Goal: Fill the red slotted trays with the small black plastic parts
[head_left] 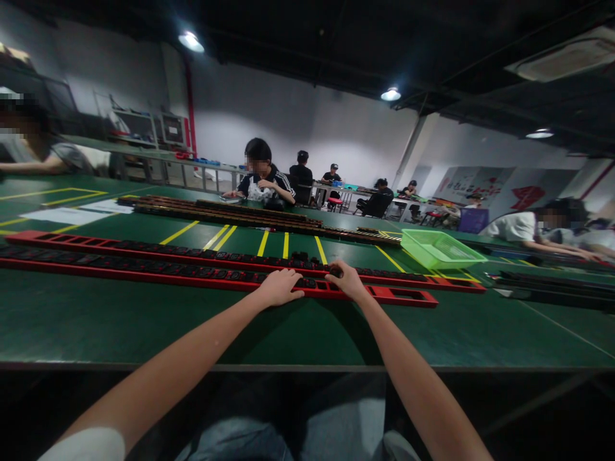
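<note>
Two long red rails [403, 296] with rows of slots lie side by side across the green table, many slots filled with small black pieces [230, 275]. My left hand [278, 287] is closed over the nearer rail, fingers on top and thumb along its front edge. To its right, my right hand [350, 282] is curled in a pinch around a small dark piece [336, 272], just over the same rail. The piece's exact shape is partly covered by my fingers. Several black pieces [305, 257] stand up on the farther rail, beyond my hands.
A light green plastic basket [439, 250] stands beyond the rails at right. Dark brown long strips [230, 214] are stacked farther back. Paper sheets [72, 214] lie at left, dark strips [552, 285] at right. A person [262, 179] sits across the table; others work around.
</note>
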Demonstrator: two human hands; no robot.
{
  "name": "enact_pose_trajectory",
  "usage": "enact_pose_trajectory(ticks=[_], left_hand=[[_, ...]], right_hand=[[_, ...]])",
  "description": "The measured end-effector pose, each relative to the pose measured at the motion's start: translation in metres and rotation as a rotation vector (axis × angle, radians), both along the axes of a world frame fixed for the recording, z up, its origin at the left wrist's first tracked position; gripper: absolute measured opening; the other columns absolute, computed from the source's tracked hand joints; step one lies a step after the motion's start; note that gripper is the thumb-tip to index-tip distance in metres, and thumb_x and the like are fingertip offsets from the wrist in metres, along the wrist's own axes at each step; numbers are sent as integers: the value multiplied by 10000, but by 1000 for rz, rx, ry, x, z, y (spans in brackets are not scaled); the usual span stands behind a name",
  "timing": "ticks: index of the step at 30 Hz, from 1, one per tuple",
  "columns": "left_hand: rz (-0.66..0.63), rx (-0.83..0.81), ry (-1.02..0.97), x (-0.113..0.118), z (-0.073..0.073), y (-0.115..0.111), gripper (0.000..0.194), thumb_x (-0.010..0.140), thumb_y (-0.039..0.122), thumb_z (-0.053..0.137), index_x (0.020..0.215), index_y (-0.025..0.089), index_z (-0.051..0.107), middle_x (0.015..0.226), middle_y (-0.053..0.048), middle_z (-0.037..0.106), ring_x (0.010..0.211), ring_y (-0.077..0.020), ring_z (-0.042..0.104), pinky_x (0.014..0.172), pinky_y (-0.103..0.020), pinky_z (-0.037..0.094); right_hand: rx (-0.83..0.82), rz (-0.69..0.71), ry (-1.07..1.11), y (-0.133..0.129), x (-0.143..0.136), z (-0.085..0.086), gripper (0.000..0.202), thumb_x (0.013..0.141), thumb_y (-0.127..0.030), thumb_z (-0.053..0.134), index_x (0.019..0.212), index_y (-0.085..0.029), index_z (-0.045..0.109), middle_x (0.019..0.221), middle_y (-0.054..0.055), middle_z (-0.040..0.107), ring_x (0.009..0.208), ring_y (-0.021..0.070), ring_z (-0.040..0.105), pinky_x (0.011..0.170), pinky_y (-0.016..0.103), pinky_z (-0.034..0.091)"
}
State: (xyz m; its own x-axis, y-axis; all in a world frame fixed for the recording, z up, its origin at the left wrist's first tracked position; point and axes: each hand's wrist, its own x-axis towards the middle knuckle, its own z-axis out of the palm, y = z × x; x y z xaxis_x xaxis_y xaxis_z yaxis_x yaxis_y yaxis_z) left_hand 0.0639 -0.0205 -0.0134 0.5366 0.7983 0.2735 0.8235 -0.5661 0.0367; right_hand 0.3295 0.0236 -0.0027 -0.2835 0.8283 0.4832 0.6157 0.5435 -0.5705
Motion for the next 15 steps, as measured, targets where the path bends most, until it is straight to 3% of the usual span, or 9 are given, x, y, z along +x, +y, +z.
enact_pose_trajectory(ticks=[6, 11, 15], left_hand=[[7, -4, -5, -1, -1, 2, 613, 945, 609, 461, 1361, 169, 557, 1288, -133, 626, 1144, -315, 597, 940, -440, 482], [5, 18, -6, 0, -3, 2, 603, 945, 612, 462, 1343, 170, 567, 1262, -131, 635, 1136, -319, 604, 942, -441, 482], [5, 21, 2, 0, -1, 1, 577, 949, 594, 468, 1328, 173, 575, 1243, -129, 642, 1126, -314, 606, 924, -433, 490]], right_hand=[[12, 62, -40, -1, 0, 3, 239, 816, -308, 704, 1026, -195, 697, 1014, 78, 731, 946, 227, 671, 887, 382, 504], [74, 105, -82, 1, -1, 3, 127, 869, -299, 622, 850, -195, 693, 901, 62, 695, 857, 207, 634, 823, 350, 493], [70, 121, -77, 0, -3, 3, 116, 836, -299, 641, 872, -196, 681, 900, 54, 674, 842, 203, 621, 794, 343, 482]])
